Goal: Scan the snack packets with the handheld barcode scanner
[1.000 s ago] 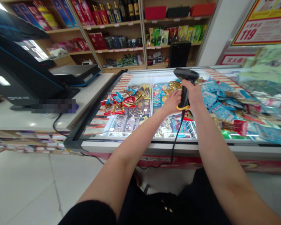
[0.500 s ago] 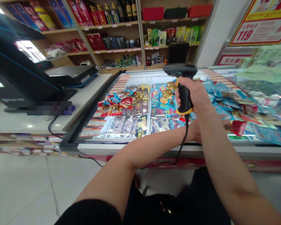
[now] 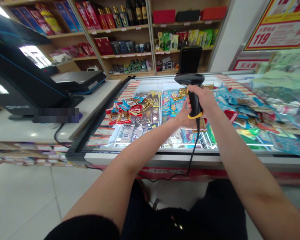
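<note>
Packets (image 3: 133,111): heaped in the chest freezer (image 3: 150,151), below and left of the left hand.
Left hand (image 3: 186,117): curled just under the scanner; cannot tell whether it holds anything.
Barcode scanner (image 3: 195,101): upright, its head kept above the left hand, within reading reach.
Right hand (image 3: 201,100): closed firmly around the scanner's handle.

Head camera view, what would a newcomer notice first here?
A black barcode scanner stands out at centre, its grip in the right hand above the left hand. Below, a display freezer shows bright snack packets. Behind, wooden shelves hold bottles, and a red-and-yellow 119 sign sits upper right.
</note>
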`<act>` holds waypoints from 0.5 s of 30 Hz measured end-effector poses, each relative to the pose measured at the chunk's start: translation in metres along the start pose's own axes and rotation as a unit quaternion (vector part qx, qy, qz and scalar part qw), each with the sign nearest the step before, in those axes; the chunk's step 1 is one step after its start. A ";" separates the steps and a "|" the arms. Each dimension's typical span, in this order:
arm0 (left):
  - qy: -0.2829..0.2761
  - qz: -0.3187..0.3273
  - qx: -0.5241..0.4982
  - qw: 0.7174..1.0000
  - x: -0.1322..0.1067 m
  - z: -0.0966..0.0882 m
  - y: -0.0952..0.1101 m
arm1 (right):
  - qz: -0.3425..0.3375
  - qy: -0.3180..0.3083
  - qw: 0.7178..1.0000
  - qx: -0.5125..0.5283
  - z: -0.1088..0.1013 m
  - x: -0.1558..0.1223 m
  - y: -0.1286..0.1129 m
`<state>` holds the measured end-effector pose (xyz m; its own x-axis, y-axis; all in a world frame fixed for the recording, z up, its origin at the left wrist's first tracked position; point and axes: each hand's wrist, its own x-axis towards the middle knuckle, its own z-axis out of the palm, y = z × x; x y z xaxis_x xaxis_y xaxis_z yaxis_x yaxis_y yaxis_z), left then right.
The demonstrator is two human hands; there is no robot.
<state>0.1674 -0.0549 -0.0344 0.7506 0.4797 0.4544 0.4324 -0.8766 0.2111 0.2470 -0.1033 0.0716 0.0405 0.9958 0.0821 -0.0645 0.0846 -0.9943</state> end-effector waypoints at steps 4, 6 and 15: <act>-0.053 -0.014 0.092 0.994 -0.006 -0.021 -0.013 | -0.011 -0.001 1.000 0.002 0.005 0.011 0.003; -0.066 -0.022 0.112 0.991 -0.007 -0.029 -0.022 | -0.018 -0.009 1.000 0.008 0.006 0.016 0.004; -0.086 -0.055 0.090 0.991 -0.026 -0.059 -0.062 | 0.018 -0.028 0.997 0.063 0.005 0.022 0.022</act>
<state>0.0920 -0.0153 -0.0081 0.7618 0.5844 0.2795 0.5865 -0.8054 0.0855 0.2416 -0.0794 0.0522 -0.0205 0.9983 0.0540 -0.1904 0.0491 -0.9805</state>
